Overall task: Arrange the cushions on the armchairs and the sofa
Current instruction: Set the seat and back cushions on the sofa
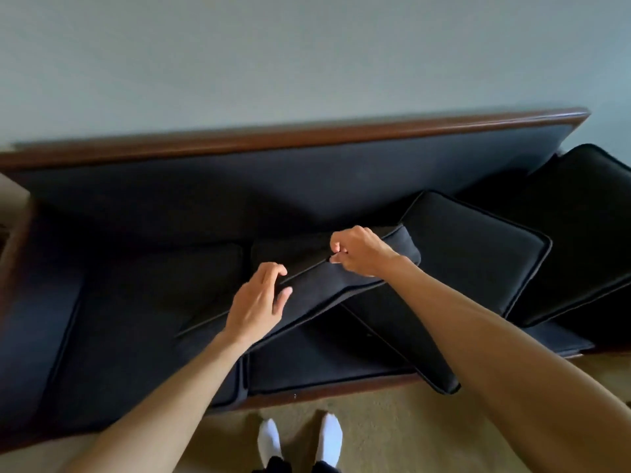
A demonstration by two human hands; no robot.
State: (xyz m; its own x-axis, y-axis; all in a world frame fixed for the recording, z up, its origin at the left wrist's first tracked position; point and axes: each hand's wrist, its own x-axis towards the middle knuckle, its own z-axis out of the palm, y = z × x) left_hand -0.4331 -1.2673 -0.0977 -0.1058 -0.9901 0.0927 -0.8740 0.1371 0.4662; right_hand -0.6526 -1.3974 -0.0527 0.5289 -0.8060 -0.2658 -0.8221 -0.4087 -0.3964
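Observation:
A dark navy sofa (239, 186) with a brown wooden frame fills the view. Across its seat lies a tilted dark cushion (327, 288). My right hand (358, 252) pinches its piped upper edge near the far corner. My left hand (259, 302) hovers at the cushion's lower left edge, fingers apart and curled, just touching the piping. A second cushion (474, 247) leans at the right, and a third cushion (587, 213) lies behind it at the sofa's right end. Another cushion (409, 346) slants under my right forearm, hanging over the seat's front edge.
A pale wall (307, 56) stands behind the sofa. Beige carpet (392, 435) lies in front, where my feet in white socks (300, 438) stand close to the sofa's front rail. The left seat cushion (136, 319) lies flat.

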